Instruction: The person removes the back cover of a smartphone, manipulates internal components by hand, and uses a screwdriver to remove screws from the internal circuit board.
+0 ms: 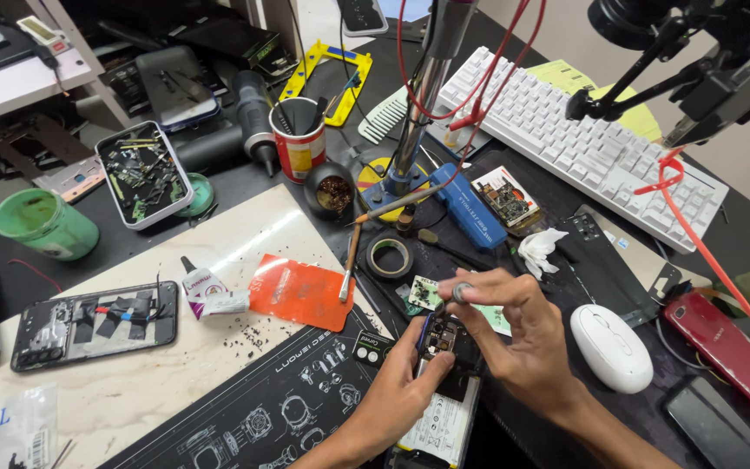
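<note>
Opened phone (446,347) sits low in the middle of my view, its back off and the board bare, over the dark work mat (253,417). Going left to right: another opened phone (93,324) lies well apart on the pale board, then a glue tube (201,291) and an orange card (301,291); between them and my hands there is open room. My left hand (401,391) is closed around the phone's left edge, thumb on its top corner. My right hand (523,334) hovers just above it, thumb and forefinger pinched shut on a small round grey part (462,292). Right of that hand, a white mouse (611,347) lies near, and a red phone (726,352) crowds the table's right edge.
</note>
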